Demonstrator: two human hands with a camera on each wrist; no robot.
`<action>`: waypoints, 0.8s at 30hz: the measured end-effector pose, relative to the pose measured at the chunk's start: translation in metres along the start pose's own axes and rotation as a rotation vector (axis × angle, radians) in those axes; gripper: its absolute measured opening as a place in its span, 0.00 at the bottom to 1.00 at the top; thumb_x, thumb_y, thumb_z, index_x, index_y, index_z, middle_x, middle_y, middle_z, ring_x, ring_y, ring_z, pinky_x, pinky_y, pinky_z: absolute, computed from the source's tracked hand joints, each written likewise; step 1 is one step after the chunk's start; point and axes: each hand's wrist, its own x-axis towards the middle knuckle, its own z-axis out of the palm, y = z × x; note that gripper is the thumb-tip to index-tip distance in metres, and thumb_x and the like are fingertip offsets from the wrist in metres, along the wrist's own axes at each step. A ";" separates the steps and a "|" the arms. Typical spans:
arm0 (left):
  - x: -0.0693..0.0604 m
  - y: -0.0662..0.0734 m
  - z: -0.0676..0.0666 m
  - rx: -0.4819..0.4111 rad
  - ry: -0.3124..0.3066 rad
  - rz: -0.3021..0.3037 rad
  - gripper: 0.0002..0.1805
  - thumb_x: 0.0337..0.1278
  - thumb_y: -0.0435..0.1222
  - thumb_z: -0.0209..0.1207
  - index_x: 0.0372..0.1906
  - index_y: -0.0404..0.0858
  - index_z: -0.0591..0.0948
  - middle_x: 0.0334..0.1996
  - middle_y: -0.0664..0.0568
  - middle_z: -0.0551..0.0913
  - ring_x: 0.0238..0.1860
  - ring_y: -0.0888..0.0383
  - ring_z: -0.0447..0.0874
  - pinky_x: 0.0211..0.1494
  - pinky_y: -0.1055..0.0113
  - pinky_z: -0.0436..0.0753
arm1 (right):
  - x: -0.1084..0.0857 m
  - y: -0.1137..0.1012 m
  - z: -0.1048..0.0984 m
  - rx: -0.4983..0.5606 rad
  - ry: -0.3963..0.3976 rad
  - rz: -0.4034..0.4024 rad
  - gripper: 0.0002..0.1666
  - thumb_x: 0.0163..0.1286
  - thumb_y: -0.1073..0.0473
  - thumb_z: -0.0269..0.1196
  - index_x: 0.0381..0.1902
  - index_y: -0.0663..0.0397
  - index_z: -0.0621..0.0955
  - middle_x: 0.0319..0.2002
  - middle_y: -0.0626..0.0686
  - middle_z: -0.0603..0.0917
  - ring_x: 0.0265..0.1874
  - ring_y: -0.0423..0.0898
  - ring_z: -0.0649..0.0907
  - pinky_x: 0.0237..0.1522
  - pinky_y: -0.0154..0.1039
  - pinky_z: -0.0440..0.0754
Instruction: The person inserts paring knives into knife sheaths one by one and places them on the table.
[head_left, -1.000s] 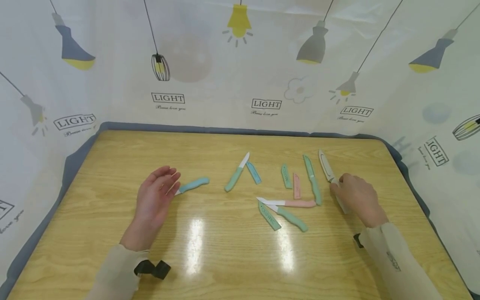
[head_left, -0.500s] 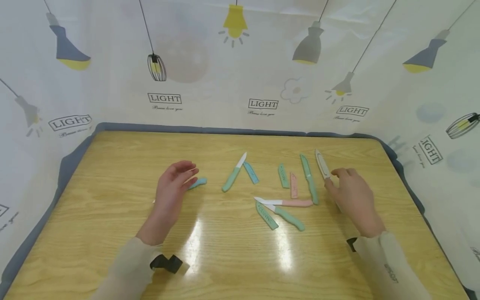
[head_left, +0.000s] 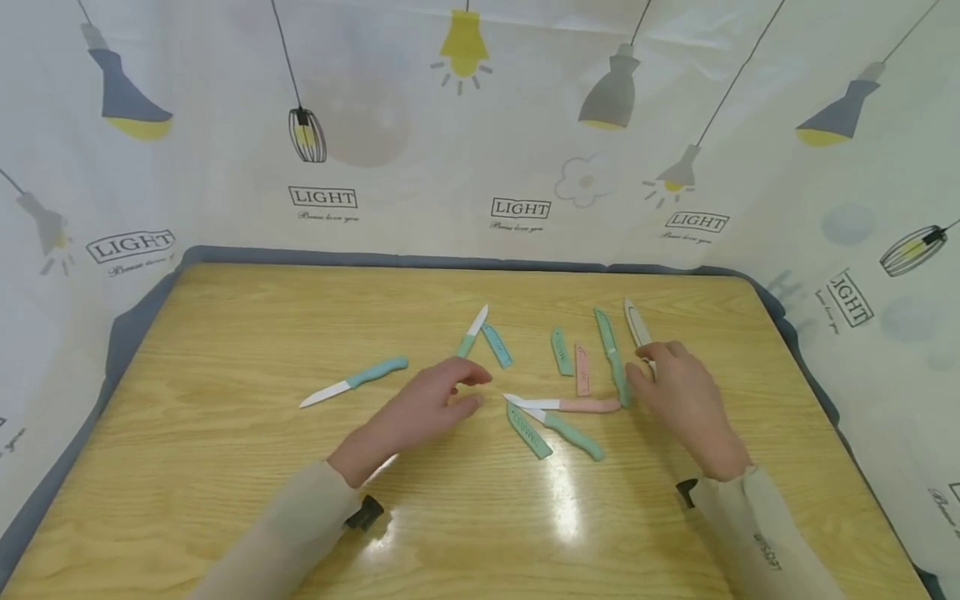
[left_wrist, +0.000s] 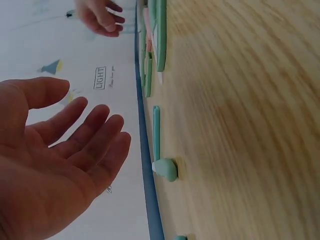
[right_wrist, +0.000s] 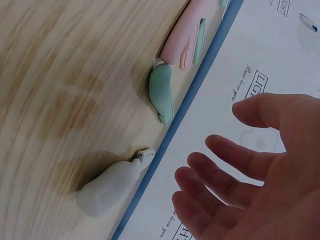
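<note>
My left hand (head_left: 427,404) hovers above the table with its fingers apart and nothing in them. It hides part of a green-handled knife (head_left: 468,340) with a white blade. A blue sheath (head_left: 497,345) lies beside that knife. My right hand (head_left: 684,404) is held over the white sheathed knife (head_left: 636,321), covering its handle in the head view. In the right wrist view, the fingers are loosely bent and apart from the white knife (right_wrist: 110,187). Left of that hand lies a green sheathed knife (head_left: 611,354).
A blue-handled knife (head_left: 367,374) lies bare at left. A pink-handled knife (head_left: 588,405) crosses another green-handled knife (head_left: 573,435), near a green sheath (head_left: 528,430). Another green sheath (head_left: 561,351) and a pink sheath (head_left: 582,369) lie behind. A printed curtain (head_left: 435,208) surrounds the table.
My left hand has moved right, from over the blue-handled knife to near the green-handled one, uncovering the blue one. The right hand has shifted slightly left, still over the white knife.
</note>
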 end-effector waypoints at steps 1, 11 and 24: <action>0.002 0.003 0.002 0.058 -0.038 0.019 0.18 0.78 0.37 0.56 0.65 0.36 0.77 0.62 0.47 0.80 0.65 0.47 0.78 0.66 0.50 0.80 | 0.000 0.000 0.000 0.005 0.001 -0.005 0.28 0.79 0.50 0.56 0.61 0.69 0.79 0.60 0.73 0.77 0.54 0.68 0.80 0.51 0.66 0.82; 0.010 0.012 0.034 0.588 -0.240 0.306 0.12 0.75 0.34 0.58 0.57 0.41 0.84 0.53 0.51 0.83 0.51 0.56 0.83 0.54 0.66 0.84 | -0.004 -0.008 0.000 0.047 -0.034 -0.027 0.28 0.80 0.50 0.56 0.63 0.70 0.77 0.61 0.71 0.77 0.57 0.68 0.79 0.54 0.66 0.81; 0.006 0.012 0.051 0.828 -0.274 0.354 0.17 0.79 0.43 0.55 0.65 0.53 0.81 0.69 0.56 0.76 0.69 0.51 0.73 0.65 0.54 0.81 | -0.004 -0.015 0.003 0.045 -0.024 -0.044 0.27 0.80 0.51 0.56 0.61 0.69 0.78 0.56 0.69 0.80 0.50 0.64 0.83 0.47 0.61 0.85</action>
